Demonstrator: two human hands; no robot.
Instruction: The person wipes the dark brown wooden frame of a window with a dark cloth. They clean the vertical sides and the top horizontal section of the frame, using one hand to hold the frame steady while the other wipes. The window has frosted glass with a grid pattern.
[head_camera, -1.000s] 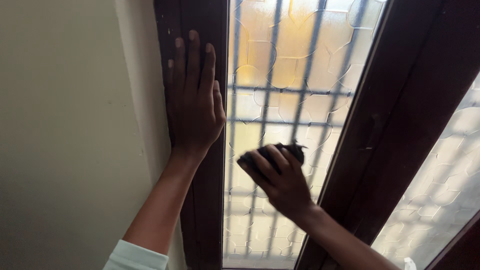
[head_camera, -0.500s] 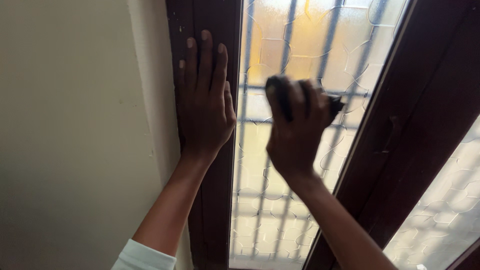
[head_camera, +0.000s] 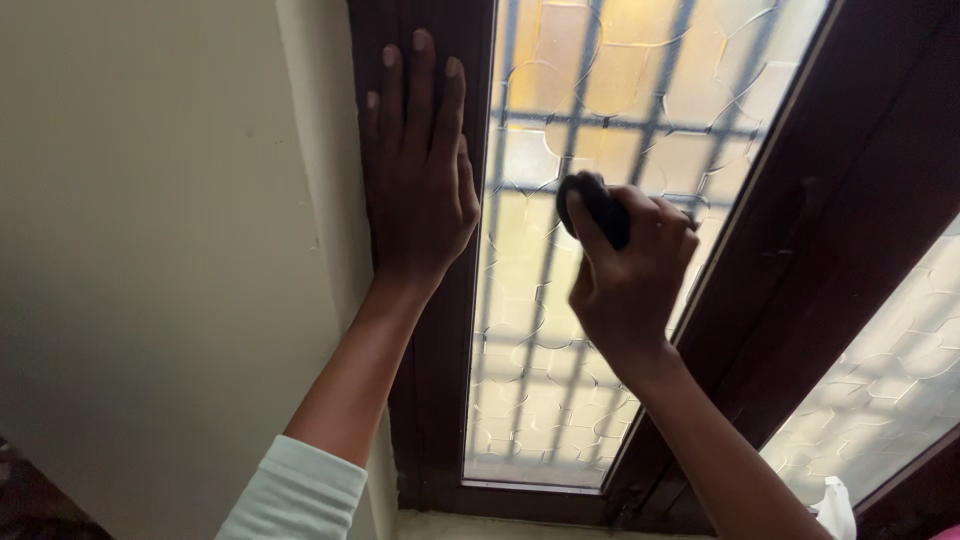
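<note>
Person at a window, one hand bracing, one hand pressing a dark pad to the glass.

The cream wall is flanking a dark wooden frame and patterned glass pane, bars showing behind. Left hand is lying flat, fingers spread, on the frame. Right hand is gripping a small black pad, fingers clamped round it, against the glass mid-pane.
</note>
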